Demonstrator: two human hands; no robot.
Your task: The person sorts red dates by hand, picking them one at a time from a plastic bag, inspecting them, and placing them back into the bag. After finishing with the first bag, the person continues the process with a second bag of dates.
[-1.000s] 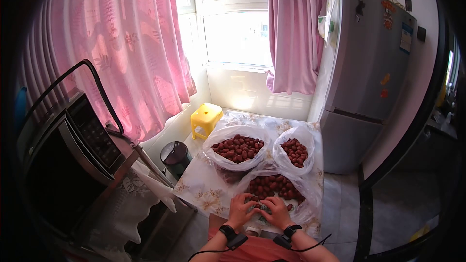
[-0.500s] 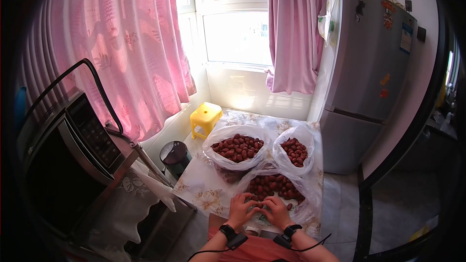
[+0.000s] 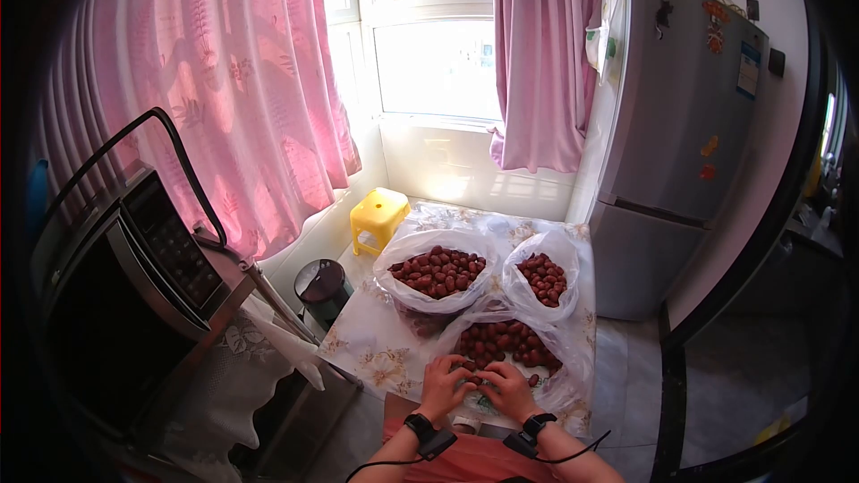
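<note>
My left hand (image 3: 442,385) and my right hand (image 3: 507,392) meet at the near edge of an open clear plastic bag (image 3: 577,360). Their fingertips pinch together around a small dark-red date (image 3: 474,377), partly hidden by the fingers. Inside that bag, right in front of my hands, lies a spread of red dates (image 3: 501,340). One loose date (image 3: 533,380) lies just right of my right hand. Both wrists carry black straps with small devices and cables.
Farther back on the flowered tablecloth (image 3: 380,362) stand a large white bag (image 3: 420,241) and a smaller one (image 3: 548,309), both holding dates. A yellow stool (image 3: 379,215) and a dark bin (image 3: 324,291) are to the left, near a microwave (image 3: 134,277). A fridge (image 3: 671,125) stands right.
My fingers have shifted slightly around the date between them. The bags and everything else stay where they were.
</note>
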